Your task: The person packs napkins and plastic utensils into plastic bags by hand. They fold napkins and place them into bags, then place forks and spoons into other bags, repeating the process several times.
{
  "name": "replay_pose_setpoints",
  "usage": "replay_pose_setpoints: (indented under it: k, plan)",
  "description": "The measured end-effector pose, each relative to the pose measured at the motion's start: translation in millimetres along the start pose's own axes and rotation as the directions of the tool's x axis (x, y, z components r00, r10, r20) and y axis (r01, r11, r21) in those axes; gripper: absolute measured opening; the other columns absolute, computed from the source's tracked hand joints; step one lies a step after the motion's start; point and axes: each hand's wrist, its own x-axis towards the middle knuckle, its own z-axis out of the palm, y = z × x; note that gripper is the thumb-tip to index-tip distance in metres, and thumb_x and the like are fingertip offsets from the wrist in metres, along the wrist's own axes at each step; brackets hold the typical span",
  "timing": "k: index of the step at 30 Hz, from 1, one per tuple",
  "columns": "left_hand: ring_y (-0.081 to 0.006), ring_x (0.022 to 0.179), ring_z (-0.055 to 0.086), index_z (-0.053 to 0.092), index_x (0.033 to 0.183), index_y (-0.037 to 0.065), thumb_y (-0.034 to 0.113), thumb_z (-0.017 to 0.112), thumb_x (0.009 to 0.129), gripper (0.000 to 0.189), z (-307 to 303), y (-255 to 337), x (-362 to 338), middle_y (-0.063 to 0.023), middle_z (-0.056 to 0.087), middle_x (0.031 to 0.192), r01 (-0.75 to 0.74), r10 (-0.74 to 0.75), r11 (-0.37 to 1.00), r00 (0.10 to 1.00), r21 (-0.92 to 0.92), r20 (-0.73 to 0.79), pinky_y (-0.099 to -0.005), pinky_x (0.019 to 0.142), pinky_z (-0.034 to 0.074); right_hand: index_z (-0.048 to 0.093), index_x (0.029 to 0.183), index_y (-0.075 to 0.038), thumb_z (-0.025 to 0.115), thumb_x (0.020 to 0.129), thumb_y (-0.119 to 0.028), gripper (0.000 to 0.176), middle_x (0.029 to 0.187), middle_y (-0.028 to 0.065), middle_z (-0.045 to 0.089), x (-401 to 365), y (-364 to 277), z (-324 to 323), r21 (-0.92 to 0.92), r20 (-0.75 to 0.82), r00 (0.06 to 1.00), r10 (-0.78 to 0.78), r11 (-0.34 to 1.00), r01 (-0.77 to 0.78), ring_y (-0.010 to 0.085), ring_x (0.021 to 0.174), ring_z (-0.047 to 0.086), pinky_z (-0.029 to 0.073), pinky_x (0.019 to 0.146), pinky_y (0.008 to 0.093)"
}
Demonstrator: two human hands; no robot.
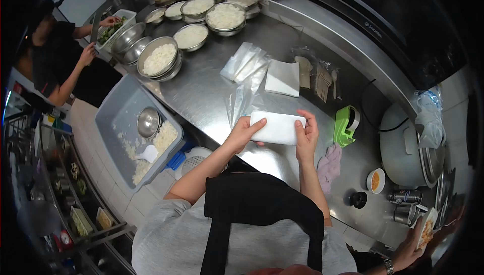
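Observation:
My left hand (243,133) and my right hand (306,136) hold a folded white paper napkin (277,128) between them, thumbs on top, above the steel counter's front edge. Just beyond it lies a stack of white napkins (282,78). Left of that stack are clear plastic bags (245,63), some spread towards my left hand. To the stack's right, wooden forks (323,82) and a pale spoon (334,84) lie in or on clear wrapping. A green tape dispenser (345,126) stands to the right of my right hand, with a crumpled mauve cloth (329,168) below it.
Several metal bowls of rice (226,16) crowd the counter's far left. A grey tub (112,104) holds rice, a bowl and a white scoop. A large pot (398,144) stands right. One co-worker (60,63) handles greens; another person's hand (407,249) holds a food container.

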Motion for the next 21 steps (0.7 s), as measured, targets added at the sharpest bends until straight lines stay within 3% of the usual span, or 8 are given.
replay_pose_setpoints:
  k: [4, 10, 13, 15, 17, 19, 20, 21]
  plan:
    - [-0.0124, 0.07, 0.061, 0.061, 0.099, -0.003, 0.029, 0.058, 0.087, 0.035, 2, 2, -5, -0.0091, 0.064, 0.084, 0.016, -0.015, 0.999, 1.0, 0.04, -0.02, -0.0233, 0.05, 0.052, 0.053, 0.093, 0.0, 0.053, 0.086, -0.004, 0.008, 0.085, 0.0018, 0.054, -5, 10, -11, -0.002, 0.049, 0.993, 0.103, 0.995, -0.103, 0.0062, 0.077, 0.049, 0.039, 0.069, 0.0184]
    - [-0.0118, 0.069, 0.061, 0.061, 0.097, -0.004, 0.027, 0.06, 0.085, 0.033, 10, -9, -11, -0.0101, 0.064, 0.084, 0.042, -0.038, 0.999, 0.993, 0.032, -0.108, -0.0217, 0.05, 0.052, 0.053, 0.091, -0.002, 0.05, 0.087, -0.003, 0.005, 0.082, 0.0012, 0.054, -12, 17, -11, 0.052, -0.001, 0.999, 0.048, 0.997, -0.048, 0.0037, 0.069, 0.046, 0.037, 0.062, 0.0172]
    - [-0.0127, 0.067, 0.062, 0.061, 0.096, -0.005, 0.025, 0.059, 0.086, 0.032, 9, -22, -12, -0.0109, 0.064, 0.085, 0.08, -0.076, 0.997, 0.988, 0.023, -0.132, -0.0218, 0.05, 0.053, 0.052, 0.091, -0.002, 0.049, 0.086, -0.002, 0.005, 0.082, 0.0013, 0.054, -21, 30, -23, 0.033, 0.013, 0.997, 0.076, 0.997, -0.077, 0.0048, 0.071, 0.047, 0.038, 0.065, 0.018]
    - [-0.0135, 0.065, 0.062, 0.061, 0.095, -0.005, 0.023, 0.058, 0.087, 0.03, 18, -23, -17, -0.011, 0.064, 0.084, 0.054, -0.043, 0.998, 0.973, 0.042, -0.228, -0.0222, 0.05, 0.054, 0.052, 0.092, -0.001, 0.048, 0.086, -0.001, 0.008, 0.083, 0.0013, 0.054, -27, 39, -26, 0.01, -0.003, 0.996, 0.087, 0.996, -0.087, 0.0067, 0.076, 0.049, 0.038, 0.069, 0.0186]
    - [-0.0129, 0.06, 0.061, 0.061, 0.095, -0.004, 0.023, 0.058, 0.087, 0.028, 18, -28, -20, -0.0094, 0.064, 0.079, 0.042, -0.015, 0.993, 0.971, 0.11, -0.238, -0.0217, 0.047, 0.053, 0.053, 0.094, -0.001, 0.047, 0.086, 0.0, 0.011, 0.085, 0.0019, 0.055, -31, 48, -32, 0.001, 0.061, 0.988, 0.143, 0.99, -0.143, 0.0082, 0.081, 0.05, 0.038, 0.073, 0.0197]
    - [-0.011, 0.061, 0.06, 0.061, 0.093, -0.006, 0.023, 0.057, 0.088, 0.03, 13, -35, -23, -0.0073, 0.063, 0.076, 0.024, 0.037, 0.945, 0.983, 0.326, -0.18, -0.0219, 0.048, 0.052, 0.055, 0.099, -0.001, 0.051, 0.083, -0.003, 0.016, 0.09, 0.0041, 0.057, -25, 46, -45, -0.11, 0.291, 0.911, 0.293, 0.956, -0.272, 0.0084, 0.085, 0.051, 0.039, 0.077, 0.021]
    - [-0.0101, 0.06, 0.059, 0.061, 0.094, -0.005, 0.023, 0.057, 0.087, 0.029, 16, -30, -28, -0.0063, 0.063, 0.075, 0.025, 0.024, 0.935, 0.99, 0.353, -0.136, -0.0218, 0.048, 0.052, 0.055, 0.099, -0.001, 0.051, 0.083, -0.003, 0.016, 0.09, 0.0041, 0.057, -18, 36, -41, -0.093, 0.326, 0.902, 0.282, 0.959, -0.266, 0.0084, 0.085, 0.051, 0.039, 0.077, 0.021]
    - [-0.0093, 0.059, 0.058, 0.062, 0.094, -0.004, 0.023, 0.058, 0.087, 0.029, 17, -29, -31, -0.0052, 0.063, 0.074, 0.029, 0.004, 0.926, 0.996, 0.377, -0.087, -0.0218, 0.048, 0.051, 0.055, 0.1, 0.0, 0.055, 0.08, -0.004, 0.02, 0.091, 0.0051, 0.058, -12, 23, -39, -0.188, 0.474, 0.834, 0.284, 0.957, -0.219, 0.0088, 0.085, 0.052, 0.041, 0.078, 0.0225]
